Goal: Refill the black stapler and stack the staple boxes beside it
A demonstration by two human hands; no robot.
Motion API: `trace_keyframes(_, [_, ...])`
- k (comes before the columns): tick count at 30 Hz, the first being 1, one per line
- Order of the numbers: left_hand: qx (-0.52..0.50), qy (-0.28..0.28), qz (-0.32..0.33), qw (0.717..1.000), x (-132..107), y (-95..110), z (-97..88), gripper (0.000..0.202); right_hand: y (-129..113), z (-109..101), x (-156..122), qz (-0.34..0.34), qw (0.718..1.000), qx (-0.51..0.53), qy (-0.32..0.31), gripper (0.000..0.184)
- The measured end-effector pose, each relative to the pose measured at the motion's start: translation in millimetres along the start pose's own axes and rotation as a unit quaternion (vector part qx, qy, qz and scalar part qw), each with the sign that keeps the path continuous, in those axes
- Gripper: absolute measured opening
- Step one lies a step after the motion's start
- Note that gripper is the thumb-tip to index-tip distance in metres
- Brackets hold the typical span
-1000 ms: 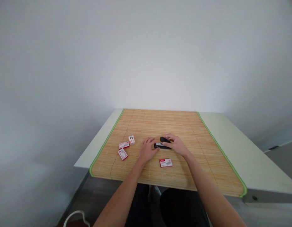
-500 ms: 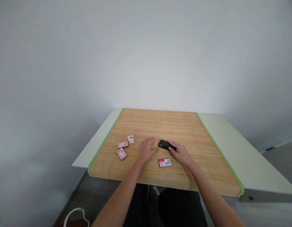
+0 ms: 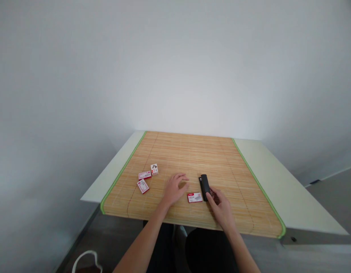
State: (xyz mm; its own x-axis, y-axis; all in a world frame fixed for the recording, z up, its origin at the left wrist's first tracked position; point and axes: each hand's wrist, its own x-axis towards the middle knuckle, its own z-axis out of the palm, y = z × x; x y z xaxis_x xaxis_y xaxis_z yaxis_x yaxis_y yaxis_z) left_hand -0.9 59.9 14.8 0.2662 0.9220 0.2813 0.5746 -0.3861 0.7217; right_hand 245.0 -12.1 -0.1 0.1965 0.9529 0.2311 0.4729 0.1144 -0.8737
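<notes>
A black stapler [image 3: 205,186] points away from me on the mat, and my right hand [image 3: 220,206] grips its near end between thumb and fingers. Just left of the stapler lies a flat red-and-white box [image 3: 194,197], close beside it. My left hand [image 3: 175,188] is held over the mat to the left of that box, fingers apart and nothing in them. Farther left sit a small white box [image 3: 154,169] and two red-and-white boxes, one behind [image 3: 145,174] and one in front [image 3: 142,186].
The bamboo mat [image 3: 189,151] with green edging covers the middle of a white table [image 3: 289,182]. A pale wall [image 3: 186,76] rises right behind the table. A white looped thing [image 3: 87,256] shows on the floor side at lower left.
My right hand has turned the stapler from lying crosswise to pointing away from me, and has come nearer. My left hand has drawn slightly back. The view has shifted a little.
</notes>
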Motion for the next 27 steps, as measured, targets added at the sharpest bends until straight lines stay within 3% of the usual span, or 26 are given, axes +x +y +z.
trace_keyframes(5, [0.012, -0.084, 0.065, 0.994, -26.6, 27.7, -1.1, 0.055, 4.4, 2.2, 0.9, 0.034, 0.998, 0.044, -0.018, 0.067])
trace_keyframes(8, [0.062, -0.091, 0.06, 0.992, -30.2, 34.5, 2.3, 0.07, 5.2, 3.3, 1.7, 0.047, 0.997, 0.064, -0.023, 0.07])
trace_keyframes(15, [0.148, 0.013, -0.025, 0.989, -31.0, 31.5, 13.6, 0.049, 1.7, 2.3, 2.2, 0.05, 0.996, 0.06, -0.039, 0.071])
trace_keyframes(18, [0.115, -0.014, -0.005, 0.993, -31.4, 25.3, 1.6, 0.058, 2.8, -0.5, 3.9, 0.034, 0.997, 0.038, -0.055, 0.065])
trace_keyframes(21, [0.077, -0.077, 0.026, 0.994, -30.1, 17.4, -14.7, 0.074, 4.5, -4.5, 6.7, 0.026, 0.997, 0.032, -0.07, 0.061])
trace_keyframes(24, [0.071, -0.111, 0.027, 0.991, -28.1, 13.3, -22.1, 0.068, 3.9, -8.7, 9.4, 0.023, 0.994, 0.036, -0.096, 0.058])
trace_keyframes(27, [0.073, -0.098, 0.018, 0.992, -26.9, 15.7, -17.1, 0.064, 0.6, -10.2, 9.8, 0.023, 0.991, 0.039, -0.125, 0.051])
